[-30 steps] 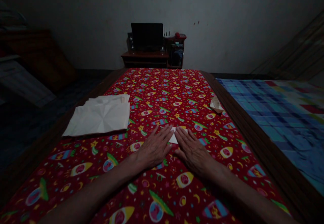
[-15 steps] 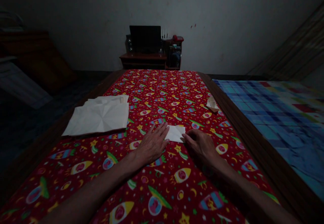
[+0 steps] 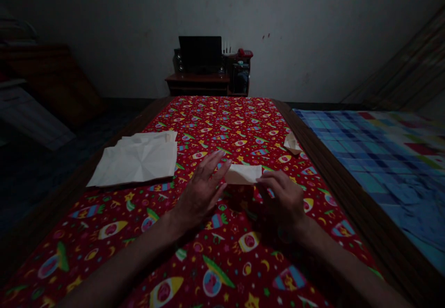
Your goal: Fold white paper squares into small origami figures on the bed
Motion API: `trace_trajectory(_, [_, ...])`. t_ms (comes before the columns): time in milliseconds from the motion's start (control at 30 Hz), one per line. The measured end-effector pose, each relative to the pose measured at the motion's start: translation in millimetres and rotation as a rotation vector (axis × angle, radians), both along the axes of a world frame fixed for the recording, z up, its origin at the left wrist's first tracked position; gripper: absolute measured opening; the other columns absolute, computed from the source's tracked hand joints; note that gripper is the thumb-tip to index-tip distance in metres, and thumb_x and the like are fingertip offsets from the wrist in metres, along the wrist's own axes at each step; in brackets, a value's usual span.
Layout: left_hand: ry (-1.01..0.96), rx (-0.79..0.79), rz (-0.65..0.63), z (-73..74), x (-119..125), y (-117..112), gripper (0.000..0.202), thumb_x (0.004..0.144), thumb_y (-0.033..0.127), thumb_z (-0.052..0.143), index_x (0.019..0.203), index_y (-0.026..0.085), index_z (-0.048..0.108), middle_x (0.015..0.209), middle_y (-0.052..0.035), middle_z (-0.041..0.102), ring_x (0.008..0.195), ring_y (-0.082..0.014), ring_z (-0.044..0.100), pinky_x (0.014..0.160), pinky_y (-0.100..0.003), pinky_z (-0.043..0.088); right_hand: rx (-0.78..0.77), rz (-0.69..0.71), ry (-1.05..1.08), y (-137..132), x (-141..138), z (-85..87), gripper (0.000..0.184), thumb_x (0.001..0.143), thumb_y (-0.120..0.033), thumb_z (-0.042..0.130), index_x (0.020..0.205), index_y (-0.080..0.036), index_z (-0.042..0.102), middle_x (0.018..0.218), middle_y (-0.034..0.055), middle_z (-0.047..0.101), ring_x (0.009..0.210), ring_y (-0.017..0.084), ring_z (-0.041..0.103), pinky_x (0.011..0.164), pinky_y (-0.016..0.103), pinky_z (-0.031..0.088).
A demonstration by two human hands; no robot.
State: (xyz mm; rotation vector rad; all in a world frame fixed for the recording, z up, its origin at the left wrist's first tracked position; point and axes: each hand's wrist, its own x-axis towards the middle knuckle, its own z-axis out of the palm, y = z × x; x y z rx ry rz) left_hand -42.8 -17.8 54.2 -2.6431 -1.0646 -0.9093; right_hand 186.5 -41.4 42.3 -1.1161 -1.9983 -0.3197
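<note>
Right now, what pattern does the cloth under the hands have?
The cloth is red with rockets, stars and crescent moons, clearest in the head view.

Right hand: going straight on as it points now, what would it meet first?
Most likely the small piece of paper; the right hand appears to hold its right end. Beyond that lies the left hand, though depth is hard to judge.
</note>
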Motion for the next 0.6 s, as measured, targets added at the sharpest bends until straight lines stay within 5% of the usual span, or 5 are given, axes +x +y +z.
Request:
trace_trajectory(167, [0.058,0.009,-0.062,-7.2,-7,-30,0.03,0.09,0.02,0.048,0.12,0.021,0.048,0.113,-0.0071,0.055,0.109,-0.0221,0.047,0.095,-0.038,0.043,0.039,0.185,-0.375,-23,-15,-7.9,0.021,0.089,-0.014,0.042,0.086,-0.013,0.063,0.079,0.008,0.063,0.07,0.017,0.052,0.062,0.028,0.04])
trace_trajectory(267, [0.159,-0.075,-0.13,-14.2,-7,-40,0.023,0.09,0.022,0.049,0.112,0.019,0.054,0.108,-0.006,0.058,0.101,-0.0217,0.05,0.09,-0.039,0.045,-0.057,0.263,-0.378,-28,-21,-17.0,0.023,0.091,-0.017,0.04,0.086,-0.012,0.062,0.077,0.0088,0.061,0.07,0.018,0.051,0.062,0.03,0.04])
trace_trajectory(433, [0.146,-0.184,-0.207,-20.3,-1,-35,0.03,0.09,0.025,0.049,0.119,0.016,0.05,0.12,-0.0078,0.056,0.116,-0.0228,0.046,0.099,-0.04,0.041,-0.122,0.258,-0.26,-23,-15,-28.9,0.023,0.091,-0.014,0.039,0.085,-0.013,0.061,0.077,0.0069,0.062,0.069,0.016,0.05,0.061,0.028,0.038])
trace_trajectory(600, [0.069,-0.268,-0.244,-30.8,4,-29,0.018,0.094,0.019,0.041,0.101,0.015,0.057,0.1,-0.0056,0.063,0.096,-0.0172,0.056,0.083,-0.032,0.049,-0.282,0.218,-0.192,-20,-8,-38.7,0.013,0.088,-0.017,0.048,0.085,-0.016,0.061,0.083,0.0055,0.062,0.071,0.015,0.053,0.06,0.026,0.037])
